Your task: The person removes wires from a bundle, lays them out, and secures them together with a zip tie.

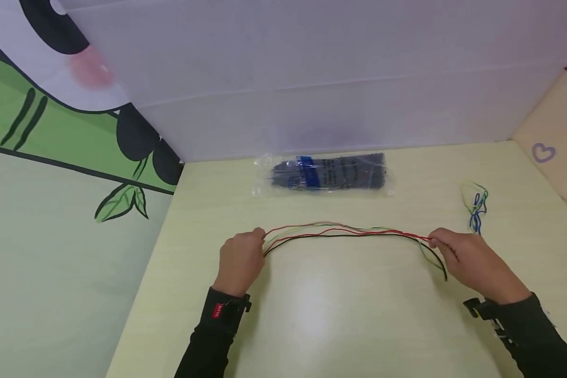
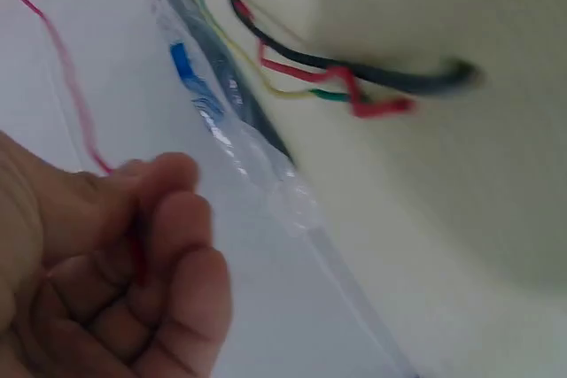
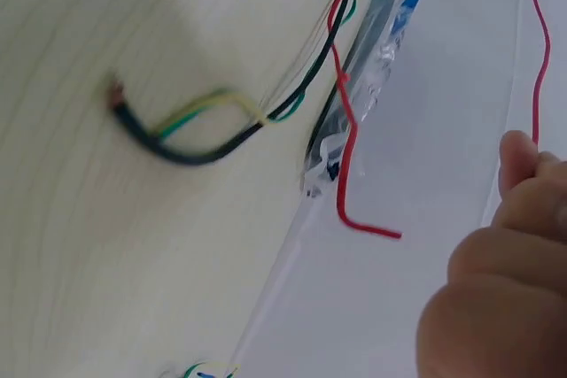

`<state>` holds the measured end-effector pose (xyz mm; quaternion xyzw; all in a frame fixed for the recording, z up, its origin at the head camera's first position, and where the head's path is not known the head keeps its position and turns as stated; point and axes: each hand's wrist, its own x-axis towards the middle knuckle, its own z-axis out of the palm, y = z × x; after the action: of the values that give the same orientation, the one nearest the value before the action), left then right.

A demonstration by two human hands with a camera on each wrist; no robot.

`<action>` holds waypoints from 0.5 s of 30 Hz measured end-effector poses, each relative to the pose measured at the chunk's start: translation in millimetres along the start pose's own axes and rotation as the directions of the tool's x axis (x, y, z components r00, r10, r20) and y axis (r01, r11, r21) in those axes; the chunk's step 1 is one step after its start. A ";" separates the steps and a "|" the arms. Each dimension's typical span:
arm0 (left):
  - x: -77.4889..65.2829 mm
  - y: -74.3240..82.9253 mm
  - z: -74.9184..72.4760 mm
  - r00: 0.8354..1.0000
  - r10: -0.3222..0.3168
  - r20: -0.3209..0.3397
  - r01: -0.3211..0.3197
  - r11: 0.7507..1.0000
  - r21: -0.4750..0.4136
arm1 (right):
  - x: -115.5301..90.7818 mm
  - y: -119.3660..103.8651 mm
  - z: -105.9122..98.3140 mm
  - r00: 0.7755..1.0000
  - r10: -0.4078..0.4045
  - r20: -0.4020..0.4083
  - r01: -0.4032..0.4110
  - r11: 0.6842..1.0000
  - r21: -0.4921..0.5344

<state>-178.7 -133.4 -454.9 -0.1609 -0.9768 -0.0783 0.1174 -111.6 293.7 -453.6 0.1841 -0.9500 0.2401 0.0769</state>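
Your left hand (image 1: 241, 260) pinched red wire (image 3: 546, 42), your right hand (image 1: 482, 265) did likewise, a black cable (image 1: 349, 235) (both ends loose) arched alongside over the table (image 1: 312, 315), a plastic packet (image 1: 331, 173) lay along its far edge, a blue-green wire bundle (image 1: 476, 212) toward the far right corner.

A clear plastic packet (image 1: 340, 173) lies on the pale tabletop (image 1: 321, 320).
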 end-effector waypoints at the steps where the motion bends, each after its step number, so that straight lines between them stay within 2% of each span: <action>1: -2.5 -3.4 1.6 1.000 -0.010 -0.009 0.010 1.000 -0.007 | -0.4 0.7 -0.3 1.000 0.002 -0.022 -0.003 1.000 -0.025; 4: -9.2 -8.3 4.0 0.999 -0.026 -0.037 0.024 0.999 -0.042 | 1.5 -1.0 2.1 0.996 0.039 -0.086 -0.045 0.997 -0.067; 7: -12.3 -2.8 3.5 0.998 -0.020 -0.052 0.017 0.998 -0.066 | 8.9 -11.8 7.5 0.977 0.177 -0.117 -0.178 0.984 0.005; 11: -15.0 10.4 7.2 0.995 -0.048 -0.084 0.041 0.996 -0.080 | 21.4 -24.3 8.3 0.926 0.374 -0.049 -0.364 0.921 0.139; 13: -15.1 19.4 11.2 0.993 -0.053 -0.105 0.044 0.995 -0.084 | 29.0 -28.7 9.0 0.912 0.409 -0.003 -0.404 0.901 0.156; 15: -15.6 28.6 14.7 0.994 -0.020 -0.104 0.012 0.997 -0.081 | 37.4 -34.3 12.0 0.901 0.431 0.049 -0.432 0.886 0.168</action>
<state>-157.8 -108.4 -469.6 -0.1535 -0.9667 -0.1268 0.1611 -133.4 248.2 -440.6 -0.0243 -0.9427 0.3327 0.0002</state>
